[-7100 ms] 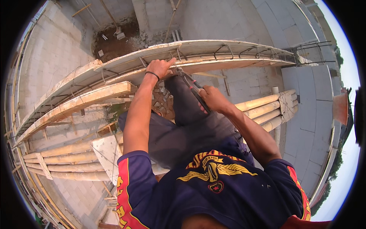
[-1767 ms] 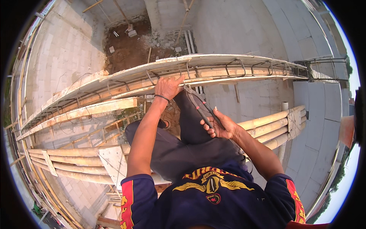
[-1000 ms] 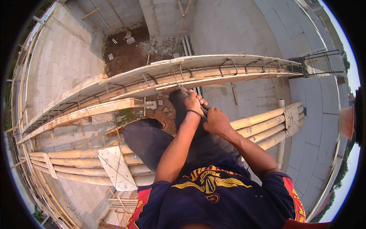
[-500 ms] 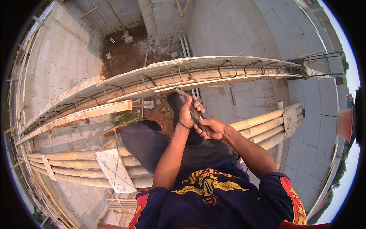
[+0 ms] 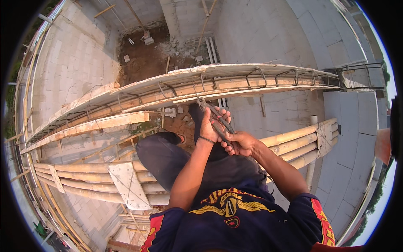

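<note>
Dark metal pincers [image 5: 225,125] are held in both hands in front of me, their handles spread apart. Their head points away from me and meets the near edge of the wooden beam formwork [image 5: 239,90], close to a bit of wire. My left hand [image 5: 208,127] is curled around the handles from the left, palm partly turned up. From the right, my right hand [image 5: 242,143] grips the end of a handle, thumb on top. Inside the formwork trough, bent steel stirrups [image 5: 261,75] stand in a row. Whether the jaws bite the wire is too small to tell.
Bundled bamboo poles [image 5: 289,145] run beneath me on both sides, with a pale board [image 5: 129,185] tied across them at left. A loose timber plank [image 5: 90,129] lies along the formwork. Far below is a dirt floor [image 5: 145,59] with rubble, between grey block walls [image 5: 348,126].
The handles of the pincers have spread apart, and my right hand has shifted slightly right and down. My left hand's fingers have loosened a little. The view has shifted slightly.
</note>
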A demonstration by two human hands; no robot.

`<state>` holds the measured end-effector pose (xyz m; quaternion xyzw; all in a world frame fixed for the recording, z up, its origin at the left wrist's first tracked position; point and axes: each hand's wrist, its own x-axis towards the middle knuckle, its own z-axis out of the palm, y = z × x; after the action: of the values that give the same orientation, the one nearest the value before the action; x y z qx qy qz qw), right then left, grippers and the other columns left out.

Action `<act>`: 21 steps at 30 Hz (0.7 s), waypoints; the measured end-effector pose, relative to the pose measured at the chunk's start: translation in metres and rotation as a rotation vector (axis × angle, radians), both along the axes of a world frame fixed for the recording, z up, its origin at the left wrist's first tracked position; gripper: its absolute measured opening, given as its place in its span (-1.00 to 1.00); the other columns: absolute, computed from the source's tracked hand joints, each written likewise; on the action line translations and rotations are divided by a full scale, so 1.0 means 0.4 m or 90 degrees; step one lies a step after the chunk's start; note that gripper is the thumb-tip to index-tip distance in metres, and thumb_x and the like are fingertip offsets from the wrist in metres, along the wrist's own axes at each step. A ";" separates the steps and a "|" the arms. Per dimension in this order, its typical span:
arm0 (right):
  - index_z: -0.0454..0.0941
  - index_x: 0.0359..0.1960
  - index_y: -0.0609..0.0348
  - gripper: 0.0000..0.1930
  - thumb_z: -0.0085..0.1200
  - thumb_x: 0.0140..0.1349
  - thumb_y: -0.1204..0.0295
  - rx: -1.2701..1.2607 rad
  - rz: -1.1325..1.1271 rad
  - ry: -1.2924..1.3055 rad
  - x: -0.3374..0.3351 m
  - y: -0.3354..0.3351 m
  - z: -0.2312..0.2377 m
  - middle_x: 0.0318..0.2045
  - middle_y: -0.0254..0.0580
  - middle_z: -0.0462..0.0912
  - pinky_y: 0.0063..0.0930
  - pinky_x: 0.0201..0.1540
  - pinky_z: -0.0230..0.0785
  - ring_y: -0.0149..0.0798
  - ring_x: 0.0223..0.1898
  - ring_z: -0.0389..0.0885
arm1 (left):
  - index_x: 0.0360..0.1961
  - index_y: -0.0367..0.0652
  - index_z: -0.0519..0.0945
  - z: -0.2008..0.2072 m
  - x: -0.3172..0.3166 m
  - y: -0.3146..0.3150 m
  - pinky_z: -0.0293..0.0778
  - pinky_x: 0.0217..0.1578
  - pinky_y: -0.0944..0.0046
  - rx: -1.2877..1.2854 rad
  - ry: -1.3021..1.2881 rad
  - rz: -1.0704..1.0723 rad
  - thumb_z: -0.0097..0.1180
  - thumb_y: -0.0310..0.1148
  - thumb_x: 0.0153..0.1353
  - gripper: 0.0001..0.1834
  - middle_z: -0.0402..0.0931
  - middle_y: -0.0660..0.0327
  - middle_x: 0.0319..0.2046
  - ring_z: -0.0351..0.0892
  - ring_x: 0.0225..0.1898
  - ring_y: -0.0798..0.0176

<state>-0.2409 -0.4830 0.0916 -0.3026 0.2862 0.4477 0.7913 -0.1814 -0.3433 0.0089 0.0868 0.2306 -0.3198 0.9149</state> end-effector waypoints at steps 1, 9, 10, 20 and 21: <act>0.50 -0.13 0.24 -0.50 0.22 0.21 0.01 0.054 -0.029 0.024 -0.006 0.006 -0.004 -0.47 -0.21 0.57 -0.48 -0.49 0.40 -0.35 -0.47 0.55 | -0.24 -0.08 0.47 -0.007 0.000 -0.003 0.53 -0.22 0.10 -0.065 -0.023 0.011 0.16 0.11 0.23 -0.55 0.45 0.28 -0.49 0.54 -0.33 0.21; 0.40 -0.15 0.51 -0.46 -0.12 0.40 0.06 -0.943 0.296 -0.490 -0.035 0.049 0.054 -0.44 0.26 0.55 0.10 -0.21 0.37 0.22 -0.40 0.61 | -0.48 -0.03 0.33 0.051 0.030 -0.074 0.36 -0.59 0.18 0.298 0.129 0.015 0.13 0.06 0.29 -0.56 0.27 0.34 -0.67 0.28 -0.68 0.34; 0.41 -0.17 0.47 -0.46 -0.17 0.42 0.05 -0.942 0.317 -0.469 -0.030 0.051 0.055 -0.47 0.19 0.55 0.05 -0.28 0.38 0.15 -0.44 0.59 | -0.47 -0.04 0.34 0.058 0.032 -0.072 0.41 -0.58 0.17 0.292 0.108 0.007 0.12 0.09 0.28 -0.55 0.32 0.31 -0.65 0.37 -0.66 0.30; 0.47 -0.24 0.23 -0.25 -0.61 0.42 -0.21 -0.282 0.027 -0.005 -0.014 0.038 0.038 -0.56 -0.29 0.49 -0.52 -0.59 0.34 -0.39 -0.60 0.45 | -0.39 -0.12 0.39 0.042 0.032 -0.024 0.41 -0.51 0.16 0.045 -0.009 -0.032 0.12 0.07 0.29 -0.55 0.34 0.26 -0.61 0.40 -0.58 0.29; 0.47 -0.23 0.23 -0.25 -0.60 0.42 -0.22 -0.392 0.062 -0.043 -0.025 0.047 0.038 -0.56 -0.29 0.49 -0.49 -0.58 0.36 -0.38 -0.59 0.47 | -0.39 -0.12 0.38 0.043 0.033 -0.037 0.35 -0.56 0.19 0.236 0.025 -0.073 0.14 0.07 0.28 -0.54 0.30 0.29 -0.61 0.33 -0.61 0.34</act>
<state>-0.2507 -0.4640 0.1069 -0.5560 0.3668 0.3674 0.6491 -0.1684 -0.3581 0.0261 0.2605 0.2979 -0.3249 0.8590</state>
